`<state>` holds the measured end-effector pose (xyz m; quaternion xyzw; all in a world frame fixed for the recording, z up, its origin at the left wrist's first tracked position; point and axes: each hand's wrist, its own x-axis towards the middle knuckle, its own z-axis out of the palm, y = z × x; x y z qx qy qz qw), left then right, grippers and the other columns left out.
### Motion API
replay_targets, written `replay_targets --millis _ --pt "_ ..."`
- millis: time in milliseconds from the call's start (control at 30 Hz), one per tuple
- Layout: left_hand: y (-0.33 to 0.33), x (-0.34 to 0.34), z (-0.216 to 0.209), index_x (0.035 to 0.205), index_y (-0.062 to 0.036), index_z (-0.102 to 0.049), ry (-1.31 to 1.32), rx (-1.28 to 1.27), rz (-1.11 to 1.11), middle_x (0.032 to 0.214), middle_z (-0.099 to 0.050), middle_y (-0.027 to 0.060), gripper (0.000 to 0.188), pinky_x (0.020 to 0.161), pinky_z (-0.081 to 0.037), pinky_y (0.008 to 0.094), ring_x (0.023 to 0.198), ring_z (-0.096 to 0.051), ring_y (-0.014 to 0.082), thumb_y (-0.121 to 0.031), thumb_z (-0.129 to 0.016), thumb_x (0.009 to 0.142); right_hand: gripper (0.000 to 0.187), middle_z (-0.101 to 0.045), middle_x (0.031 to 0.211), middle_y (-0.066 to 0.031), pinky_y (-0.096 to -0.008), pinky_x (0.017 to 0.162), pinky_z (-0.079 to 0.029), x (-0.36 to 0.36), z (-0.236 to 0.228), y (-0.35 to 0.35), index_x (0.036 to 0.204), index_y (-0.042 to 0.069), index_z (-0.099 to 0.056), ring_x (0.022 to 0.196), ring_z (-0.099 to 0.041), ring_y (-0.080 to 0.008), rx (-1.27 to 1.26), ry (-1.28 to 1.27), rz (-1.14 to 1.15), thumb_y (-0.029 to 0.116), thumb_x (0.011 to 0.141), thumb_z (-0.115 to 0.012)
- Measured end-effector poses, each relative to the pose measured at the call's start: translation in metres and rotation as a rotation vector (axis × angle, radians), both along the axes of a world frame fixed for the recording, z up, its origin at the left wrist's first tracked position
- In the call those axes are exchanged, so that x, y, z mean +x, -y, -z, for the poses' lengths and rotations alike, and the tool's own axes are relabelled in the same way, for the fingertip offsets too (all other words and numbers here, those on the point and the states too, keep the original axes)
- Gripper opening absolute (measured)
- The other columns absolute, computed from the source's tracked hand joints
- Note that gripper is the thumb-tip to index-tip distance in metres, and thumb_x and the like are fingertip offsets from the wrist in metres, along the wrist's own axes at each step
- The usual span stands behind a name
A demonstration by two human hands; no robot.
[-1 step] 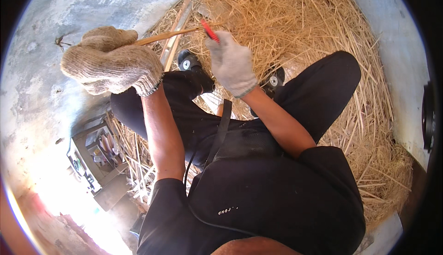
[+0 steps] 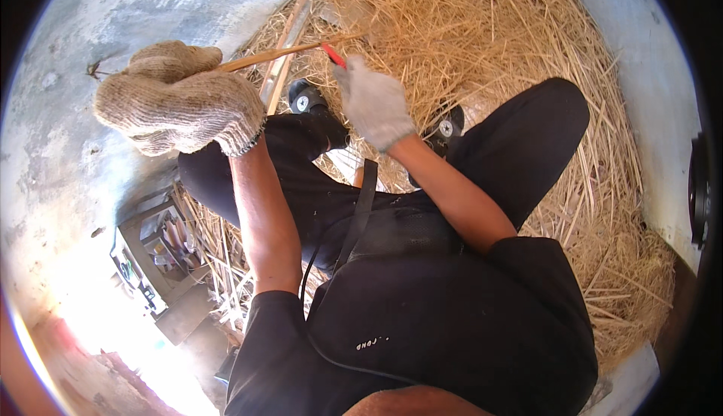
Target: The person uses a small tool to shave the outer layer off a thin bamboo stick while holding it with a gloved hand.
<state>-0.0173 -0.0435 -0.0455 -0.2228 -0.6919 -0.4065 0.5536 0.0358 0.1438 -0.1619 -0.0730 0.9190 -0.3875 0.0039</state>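
At upper left, the left hand (image 2: 177,99) grasps a thin strip (image 2: 271,55) rising lengthwise rightward, its far end nearer the right hand (image 2: 374,103), clenched on a red tool (image 2: 333,56).

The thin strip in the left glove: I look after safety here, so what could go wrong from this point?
The red tool in the gloved right hand could slip along the thin strip toward the gloved left hand gripping it; whether the tool has an edge can't be seen. The strip's far end looks unsupported, so it might bend or spring under pressure. Loose straw lies around the shoes, so a dropped tool could be hard to find.
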Motion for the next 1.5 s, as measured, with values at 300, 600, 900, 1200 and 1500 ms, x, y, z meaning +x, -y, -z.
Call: replay_targets --millis 300,600,900,1200,1500 --pt "-0.028 0.017 0.008 0.086 0.0014 -0.057 0.085 -0.272 -0.160 0.066 -0.065 0.0133 0.040 0.051 -0.053 0.0316 0.053 -0.062 0.0194 -0.036 -0.059 0.098 0.035 -0.061 0.065 -0.0188 -0.0483 0.050 -0.048 -0.009 0.056 0.002 0.117 0.001 -0.052 0.053 -0.062 -0.0355 -0.080 0.049 0.039 0.033 0.102 -0.051" --pt "-0.027 0.013 -0.005 0.086 0.0009 -0.059 0.086 -0.251 -0.212 0.068 -0.066 0.0122 0.035 0.051 -0.054 0.0289 0.054 -0.064 0.0169 -0.031 -0.060 0.099 0.033 -0.052 0.062 -0.0033 -0.0313 0.045 -0.044 -0.024 0.034 -0.004 0.117 0.004 -0.053 0.048 -0.051 -0.0150 -0.899 0.187 0.121 0.035 0.105 -0.049" --pt "-0.022 0.012 -0.025 0.085 0.0009 -0.061 0.112 -0.138 -0.284 0.068 -0.067 0.0098 0.030 0.049 -0.055 0.0254 0.051 -0.063 0.0138 -0.026 -0.062 0.098 0.037 -0.067 0.086 -0.0295 -0.0564 0.077 -0.051 -0.013 0.046 -0.011 0.106 0.000 -0.058 0.084 -0.067 -0.0475 0.062 0.347 0.002 0.035 0.100 -0.050" --pt "-0.023 0.010 0.003 0.085 0.0016 -0.061 0.099 -0.154 -0.187 0.067 -0.066 0.0093 0.030 0.046 -0.054 0.0259 0.049 -0.061 0.0142 -0.025 -0.063 0.097 0.048 -0.070 0.094 -0.0274 -0.0508 0.074 -0.050 -0.023 0.010 -0.025 0.105 0.000 -0.061 0.088 -0.069 -0.0446 -0.508 0.268 -0.002 0.045 0.104 -0.045" --pt "-0.030 0.035 0.022 0.085 0.0019 -0.062 0.128 -0.295 -0.165 0.068 -0.065 0.0103 0.030 0.047 -0.053 0.0277 0.049 -0.060 0.0155 -0.026 -0.062 0.098 0.039 -0.070 0.095 -0.0276 -0.0506 0.083 -0.055 -0.039 0.098 -0.013 0.105 -0.002 -0.066 0.091 -0.068 -0.0445 0.167 0.342 0.082 0.030 0.101 -0.046"
